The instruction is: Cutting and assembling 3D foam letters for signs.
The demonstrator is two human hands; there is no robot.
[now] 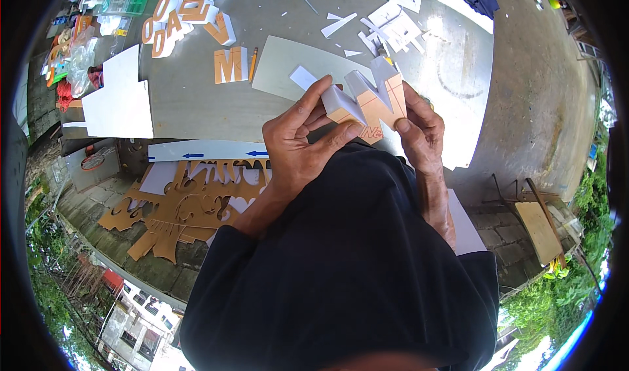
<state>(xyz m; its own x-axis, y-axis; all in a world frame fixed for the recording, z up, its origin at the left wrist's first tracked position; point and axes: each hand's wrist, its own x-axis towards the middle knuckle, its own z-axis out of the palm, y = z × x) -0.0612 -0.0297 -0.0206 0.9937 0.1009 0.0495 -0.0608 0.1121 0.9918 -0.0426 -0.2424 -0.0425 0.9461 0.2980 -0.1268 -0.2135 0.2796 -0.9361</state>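
Between my two hands I hold up a block letter (376, 109) with a brown face and white sides, shaped like an M or W. My left hand (304, 125) grips its left end, with the thumb on the brown face. The right hand (422, 125) pinches the other end, thumb at the lower corner. Below the letter, a grey-white sheet (282, 63) lies on the table, with a small white strip (303, 77) on it. A similar brown-faced letter (230, 65) rests farther left, beside a yellow pencil (253, 65).
Several block letters (190, 10) cluster at the far left of the table (196, 102). White offcuts (393, 27) lie at the far right. A white board (118, 96) sits at the left edge. Cut brown sheets (183, 204) are stacked below the table's near edge.
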